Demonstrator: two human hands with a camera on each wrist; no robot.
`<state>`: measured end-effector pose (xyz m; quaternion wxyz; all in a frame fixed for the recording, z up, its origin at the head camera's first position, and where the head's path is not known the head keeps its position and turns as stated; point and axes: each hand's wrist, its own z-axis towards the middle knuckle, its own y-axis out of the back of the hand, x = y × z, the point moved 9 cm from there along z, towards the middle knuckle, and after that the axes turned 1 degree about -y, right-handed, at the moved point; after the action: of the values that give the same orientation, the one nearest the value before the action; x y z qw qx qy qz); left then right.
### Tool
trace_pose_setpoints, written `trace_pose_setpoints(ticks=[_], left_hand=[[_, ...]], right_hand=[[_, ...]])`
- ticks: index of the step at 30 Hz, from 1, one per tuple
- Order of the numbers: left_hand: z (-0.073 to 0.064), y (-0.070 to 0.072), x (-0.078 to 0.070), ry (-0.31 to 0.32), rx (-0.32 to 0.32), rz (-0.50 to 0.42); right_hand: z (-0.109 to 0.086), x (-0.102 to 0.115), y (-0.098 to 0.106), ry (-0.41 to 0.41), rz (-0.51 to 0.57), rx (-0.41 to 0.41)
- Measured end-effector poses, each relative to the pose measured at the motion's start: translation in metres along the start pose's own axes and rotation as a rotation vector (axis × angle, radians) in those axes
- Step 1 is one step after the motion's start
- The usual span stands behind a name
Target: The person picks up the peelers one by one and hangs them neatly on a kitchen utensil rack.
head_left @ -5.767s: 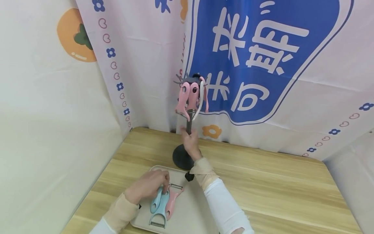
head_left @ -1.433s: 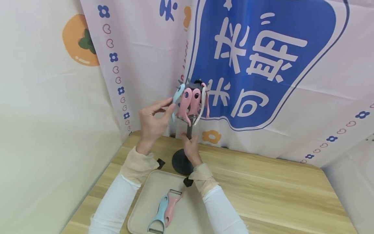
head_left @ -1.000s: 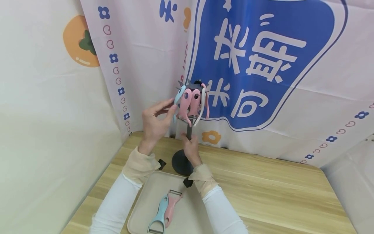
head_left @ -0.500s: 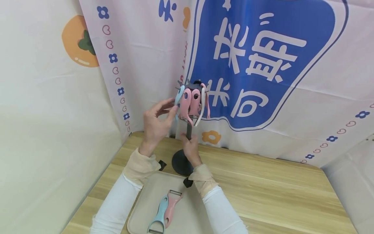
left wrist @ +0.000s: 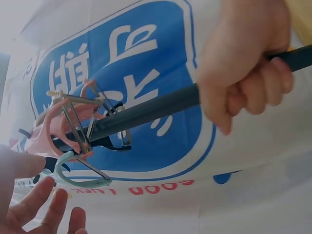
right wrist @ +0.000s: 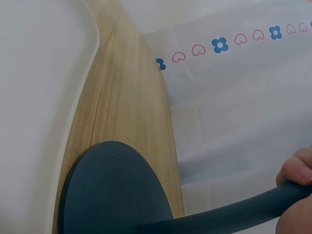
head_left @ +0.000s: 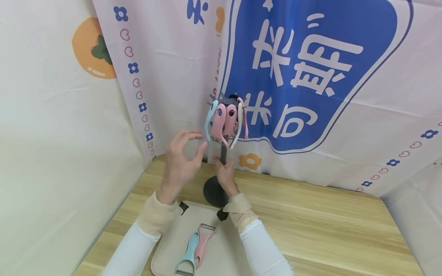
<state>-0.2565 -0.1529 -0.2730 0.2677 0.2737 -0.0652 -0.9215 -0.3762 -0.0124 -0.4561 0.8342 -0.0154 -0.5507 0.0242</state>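
Note:
A dark utensil stand (head_left: 223, 155) with a round base (right wrist: 114, 190) holds several hanging peelers at its hooked top. My right hand (head_left: 226, 177) grips its post, fingers wrapped around it in the left wrist view. Pink peelers (head_left: 219, 122) and a white peeler (head_left: 240, 124) hang at the front and right. On the left side hangs a light blue peeler (head_left: 208, 119). My left hand (head_left: 181, 161) is just left of that peeler, thumb and fingers apart with nothing between them. Another blue peeler (head_left: 191, 249) and a pink peeler (head_left: 203, 245) lie below.
The two loose peelers lie side by side on a beige tray (head_left: 231, 253) in front of the stand. Under both is a wooden table (head_left: 321, 226). A printed cloth (head_left: 186, 76) hangs close behind the stand, and a pale wall covering (head_left: 69, 153) rises at left.
Since the earliest frame my left hand has carried a blue peeler from the tray up to the stand. Now it has let go and drawn back down-left. My right hand stays on the post.

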Motion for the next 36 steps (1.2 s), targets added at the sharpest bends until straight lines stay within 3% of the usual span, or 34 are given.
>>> trace_pose_setpoints(ticks=[6,14,22,30,36], left_hand=[[-0.039,-0.002,0.007,0.046,0.101,0.047],[-0.112,-0.019,0.028,0.225,0.336,0.156],[-0.188,-0.019,0.047,0.532,0.627,0.272],[-0.229,-0.015,0.046,0.669,0.844,0.315],[-0.255,-0.018,0.049,0.822,1.023,0.238]], right_hand=[[0.000,0.000,0.001,-0.010,-0.012,-0.008],[0.003,0.000,0.006,-0.015,0.001,-0.031],[0.003,-0.001,0.004,-0.024,0.014,-0.022],[0.001,0.007,0.002,-0.033,0.002,-0.030],[-0.002,0.006,0.002,-0.036,-0.002,-0.030]])
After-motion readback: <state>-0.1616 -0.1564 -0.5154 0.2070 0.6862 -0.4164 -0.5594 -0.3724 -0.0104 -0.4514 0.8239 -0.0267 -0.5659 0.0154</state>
